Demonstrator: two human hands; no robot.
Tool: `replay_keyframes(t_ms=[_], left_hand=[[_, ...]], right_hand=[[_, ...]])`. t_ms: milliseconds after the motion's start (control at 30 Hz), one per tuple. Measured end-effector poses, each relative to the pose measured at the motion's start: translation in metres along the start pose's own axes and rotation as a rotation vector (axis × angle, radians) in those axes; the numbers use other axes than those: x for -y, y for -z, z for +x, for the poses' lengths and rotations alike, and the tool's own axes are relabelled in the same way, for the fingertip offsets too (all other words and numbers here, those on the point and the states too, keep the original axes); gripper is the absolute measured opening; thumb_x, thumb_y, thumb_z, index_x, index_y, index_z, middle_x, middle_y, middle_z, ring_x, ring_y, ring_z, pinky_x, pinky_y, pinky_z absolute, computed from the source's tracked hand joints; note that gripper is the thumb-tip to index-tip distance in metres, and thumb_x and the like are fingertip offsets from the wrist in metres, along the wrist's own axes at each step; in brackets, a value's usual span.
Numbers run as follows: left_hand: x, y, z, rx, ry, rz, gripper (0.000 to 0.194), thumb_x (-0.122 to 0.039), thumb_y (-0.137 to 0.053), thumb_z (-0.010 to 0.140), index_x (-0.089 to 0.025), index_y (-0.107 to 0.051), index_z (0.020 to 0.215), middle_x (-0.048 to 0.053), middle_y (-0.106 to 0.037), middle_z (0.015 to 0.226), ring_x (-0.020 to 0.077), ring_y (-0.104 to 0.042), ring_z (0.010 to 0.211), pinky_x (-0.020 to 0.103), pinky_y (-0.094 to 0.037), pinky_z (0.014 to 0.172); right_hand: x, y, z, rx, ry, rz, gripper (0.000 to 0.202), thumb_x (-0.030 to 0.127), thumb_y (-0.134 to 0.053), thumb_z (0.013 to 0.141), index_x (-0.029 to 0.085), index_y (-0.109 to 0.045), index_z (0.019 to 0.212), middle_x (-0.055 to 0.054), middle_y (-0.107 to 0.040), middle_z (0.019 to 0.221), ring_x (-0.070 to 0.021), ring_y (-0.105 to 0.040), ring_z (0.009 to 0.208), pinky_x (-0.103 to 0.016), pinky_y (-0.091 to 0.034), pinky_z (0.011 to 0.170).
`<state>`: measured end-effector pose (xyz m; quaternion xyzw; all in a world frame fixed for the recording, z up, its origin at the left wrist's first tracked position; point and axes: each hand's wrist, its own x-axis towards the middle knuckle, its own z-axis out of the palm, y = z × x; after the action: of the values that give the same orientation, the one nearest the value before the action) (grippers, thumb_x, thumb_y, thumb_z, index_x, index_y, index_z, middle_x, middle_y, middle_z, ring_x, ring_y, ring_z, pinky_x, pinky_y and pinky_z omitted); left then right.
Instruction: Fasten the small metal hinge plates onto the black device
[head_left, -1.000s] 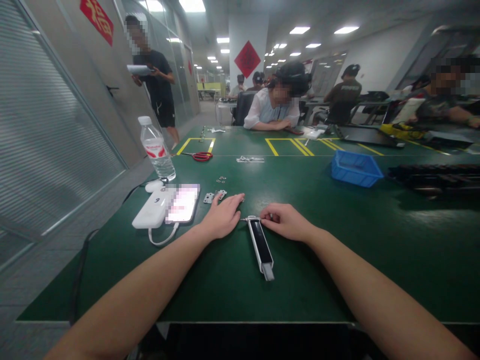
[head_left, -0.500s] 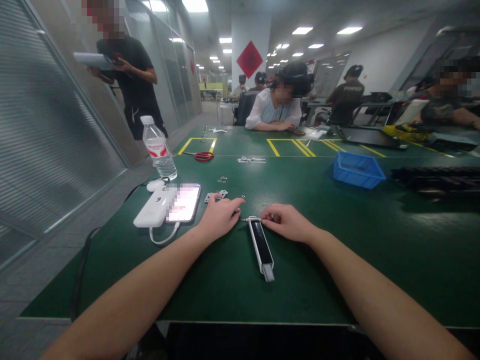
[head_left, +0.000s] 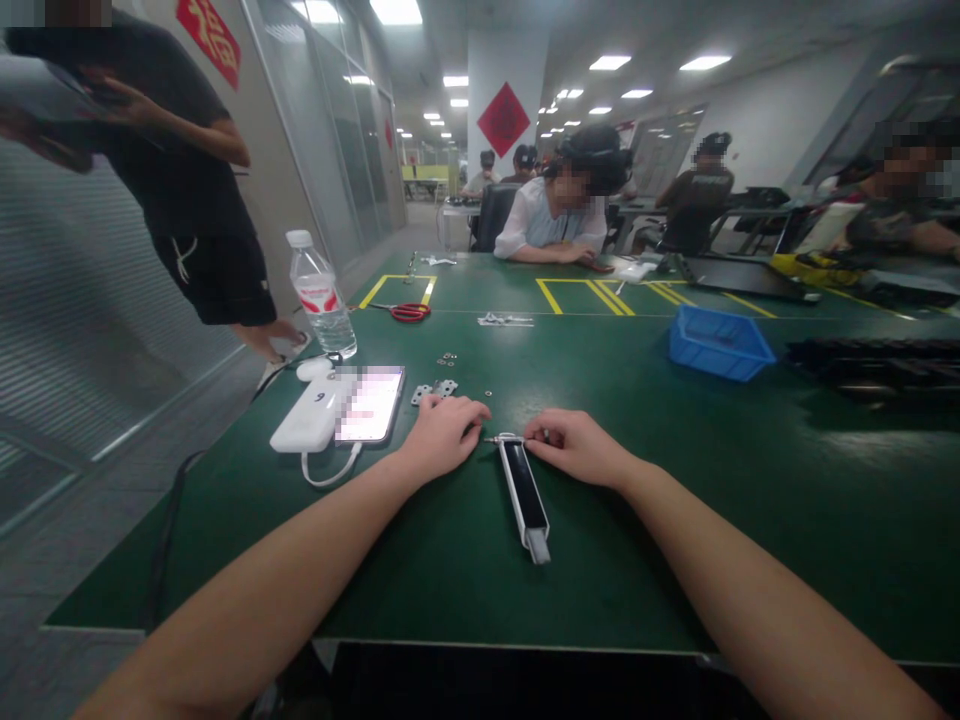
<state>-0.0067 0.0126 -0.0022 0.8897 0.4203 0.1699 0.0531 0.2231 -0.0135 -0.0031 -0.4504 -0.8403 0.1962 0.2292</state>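
A narrow black bar in a white frame (head_left: 526, 495) lies lengthwise before me, a grey tab protruding from its near end. At its far end, a thin metal pin (head_left: 490, 440) sticks out to the left. My right hand (head_left: 576, 447) is closed at the bar's far right corner, thumb and forefinger pinching there. Left of the pin tip is my left hand (head_left: 444, 436), its fingers curled towards the thumb; anything between them is too small to make out. Perforated metal plates (head_left: 434, 392) lie just beyond that hand, with a small ring (head_left: 488, 393) nearby.
On the left are a phone (head_left: 373, 405), a white power bank (head_left: 304, 415) with a cable and a water bottle (head_left: 324, 305). Farther back lie red-handled scissors (head_left: 409, 312) and small metal pieces (head_left: 504, 320). A blue bin (head_left: 720, 343) stands right. A person sits opposite.
My left fingers have curled in closer to the thumb. My right hand and the bar stay nearly in place. The standing person at left has moved nearer and further left.
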Motion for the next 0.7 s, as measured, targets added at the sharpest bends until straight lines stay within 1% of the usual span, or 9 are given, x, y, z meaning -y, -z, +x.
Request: replay_keyframes(t_ms=[133, 267, 467, 567, 700], left_hand=[[0.0027, -0.0046, 0.0002, 0.029, -0.007, -0.003, 0.022, -0.015, -0.045, 0.087, -0.022, -0.061, 0.100, 0.003, -0.062, 0.104, 0.0212, -0.055, 0.101, 0.040, -0.028, 0.088], [0.0032, -0.0051, 0.0007, 0.043, -0.019, 0.012, 0.022, -0.015, -0.044, 0.088, -0.022, -0.062, 0.099, 0.004, -0.061, 0.102, 0.0217, -0.054, 0.100, 0.041, -0.028, 0.087], [0.0035, -0.0049, 0.0008, 0.029, -0.014, 0.003, 0.018, -0.015, -0.046, 0.087, -0.022, -0.061, 0.094, 0.003, -0.061, 0.101, 0.0211, -0.055, 0.099, 0.040, -0.028, 0.086], [0.0042, -0.0055, 0.0005, 0.020, -0.014, -0.009, 0.018, -0.014, -0.046, 0.087, -0.022, -0.060, 0.095, 0.003, -0.061, 0.100, 0.0207, -0.055, 0.099, 0.040, -0.029, 0.086], [0.0057, -0.0058, -0.0003, 0.001, -0.055, -0.018, 0.020, -0.012, -0.046, 0.086, -0.021, -0.059, 0.098, 0.003, -0.061, 0.101, 0.0199, -0.056, 0.099, 0.038, -0.031, 0.086]], right_hand=[[0.0001, -0.0004, 0.0002, -0.004, -0.002, -0.004, 0.011, 0.022, -0.056, 0.083, 0.017, -0.066, 0.084, -0.002, -0.059, 0.072, -0.0107, -0.050, 0.061, -0.024, -0.041, 0.060], [0.0024, 0.0008, 0.0002, 0.000, -0.002, -0.002, 0.012, 0.023, -0.056, 0.083, 0.017, -0.066, 0.084, -0.002, -0.059, 0.072, -0.0107, -0.050, 0.061, -0.024, -0.041, 0.059], [0.0024, 0.0009, 0.0004, 0.002, -0.008, 0.011, 0.011, 0.022, -0.056, 0.083, 0.017, -0.065, 0.084, -0.002, -0.059, 0.073, -0.0106, -0.050, 0.061, -0.024, -0.041, 0.060], [0.0024, 0.0010, 0.0004, 0.006, -0.006, 0.009, 0.011, 0.022, -0.056, 0.083, 0.016, -0.065, 0.084, -0.002, -0.058, 0.073, -0.0106, -0.050, 0.061, -0.024, -0.041, 0.060], [0.0046, 0.0023, 0.0003, 0.011, -0.010, 0.003, 0.010, 0.021, -0.056, 0.083, 0.016, -0.065, 0.084, -0.002, -0.058, 0.072, -0.0107, -0.050, 0.061, -0.024, -0.041, 0.060]])
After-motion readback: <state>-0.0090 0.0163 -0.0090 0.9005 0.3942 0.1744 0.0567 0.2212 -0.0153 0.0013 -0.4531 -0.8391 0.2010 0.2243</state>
